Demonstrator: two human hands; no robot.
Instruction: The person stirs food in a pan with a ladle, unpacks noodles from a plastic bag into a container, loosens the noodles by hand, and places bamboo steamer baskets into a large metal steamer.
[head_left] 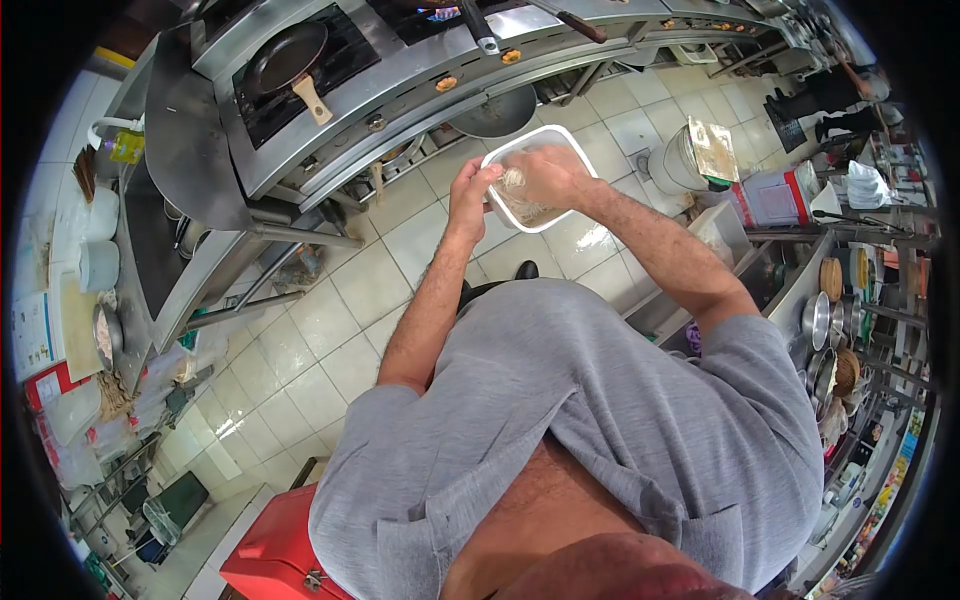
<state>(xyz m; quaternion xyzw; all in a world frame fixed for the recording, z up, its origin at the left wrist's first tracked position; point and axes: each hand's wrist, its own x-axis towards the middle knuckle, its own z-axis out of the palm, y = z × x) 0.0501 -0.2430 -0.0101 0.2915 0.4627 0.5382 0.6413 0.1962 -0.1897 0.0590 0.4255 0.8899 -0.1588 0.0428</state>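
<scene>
A white rectangular plastic tub (536, 226) is held up in front of my body, over the tiled floor. My left hand (472, 192) grips its left side, thumb over the rim. Reaching down into the tub, my right hand (550, 178) has its fingers curled among pale, thin noodle-like strands (524, 208). A whitish clump (514, 178) shows between the right hand and the left thumb. The right fingertips are partly hidden and slightly blurred.
A long stove (400, 110) runs ahead, with a frying pan (288, 58) on its left burner. A wok (496, 112) sits beneath it. At right are a bucket (676, 162) and shelves with steel bowls (816, 318). A red box (272, 550) is behind; a person's dark-clothed legs (815, 102) show far right.
</scene>
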